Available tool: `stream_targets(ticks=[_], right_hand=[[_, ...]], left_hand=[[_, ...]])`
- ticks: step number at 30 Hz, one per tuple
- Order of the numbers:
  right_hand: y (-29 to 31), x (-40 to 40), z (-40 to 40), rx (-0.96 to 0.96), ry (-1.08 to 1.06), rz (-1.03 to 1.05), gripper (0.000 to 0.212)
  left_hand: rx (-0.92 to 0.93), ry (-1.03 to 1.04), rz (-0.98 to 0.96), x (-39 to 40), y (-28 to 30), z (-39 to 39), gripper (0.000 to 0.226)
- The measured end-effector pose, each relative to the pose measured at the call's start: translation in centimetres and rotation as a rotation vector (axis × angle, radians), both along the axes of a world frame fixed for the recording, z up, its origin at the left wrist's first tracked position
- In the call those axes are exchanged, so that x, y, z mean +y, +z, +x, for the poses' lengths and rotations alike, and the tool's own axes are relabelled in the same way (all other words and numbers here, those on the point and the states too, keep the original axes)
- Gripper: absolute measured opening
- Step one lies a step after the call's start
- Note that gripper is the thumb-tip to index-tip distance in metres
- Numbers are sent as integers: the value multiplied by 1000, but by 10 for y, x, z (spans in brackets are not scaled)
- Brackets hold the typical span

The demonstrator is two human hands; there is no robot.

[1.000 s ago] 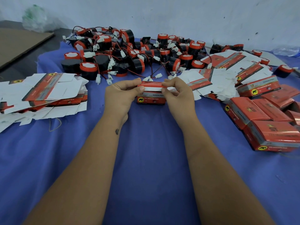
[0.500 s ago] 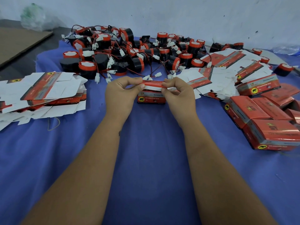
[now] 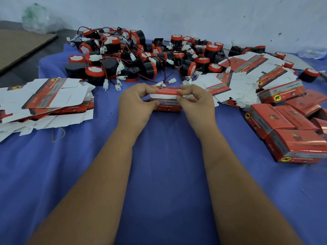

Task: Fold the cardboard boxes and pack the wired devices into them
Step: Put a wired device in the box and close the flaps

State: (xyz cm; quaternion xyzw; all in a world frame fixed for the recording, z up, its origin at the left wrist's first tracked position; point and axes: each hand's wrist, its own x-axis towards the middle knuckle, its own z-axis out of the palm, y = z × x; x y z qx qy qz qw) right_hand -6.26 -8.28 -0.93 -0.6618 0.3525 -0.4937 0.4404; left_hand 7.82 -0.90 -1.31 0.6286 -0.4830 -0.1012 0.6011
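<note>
A small red cardboard box (image 3: 167,100) stands on the blue cloth at the centre, its top flap partly raised and showing a white underside. My left hand (image 3: 137,103) pinches the flap's left end and my right hand (image 3: 195,103) pinches its right end. Behind the box lies a heap of black-and-red wired devices (image 3: 141,57) with red leads and white plugs. What is inside the box is hidden.
Flat unfolded box blanks lie stacked at the left (image 3: 46,101) and spread at the right (image 3: 235,80). Several closed red boxes (image 3: 290,131) sit at the right edge. A brown cardboard sheet (image 3: 19,45) and a plastic bag (image 3: 38,19) lie at the far left by the wall.
Both hands stay on the box; the top flap has been bent a little further down over the box. The view has shifted slightly.
</note>
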Motion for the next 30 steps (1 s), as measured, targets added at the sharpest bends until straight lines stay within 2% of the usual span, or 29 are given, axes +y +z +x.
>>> stream_targets(ticks=[8, 13, 25, 30], right_hand=[[-2, -1, -3, 92, 13, -68, 24], [-2, 0, -4, 123, -48, -96, 17], [-4, 1, -4, 94, -52, -129, 25], [-3, 1, -5, 81, -40, -127, 16]], left_hand=[[-62, 19, 27, 1, 0, 0, 24], [150, -101, 18, 4, 4, 4, 37], [391, -141, 18, 0, 4, 9, 24], [414, -175, 38, -1, 7, 11, 23]])
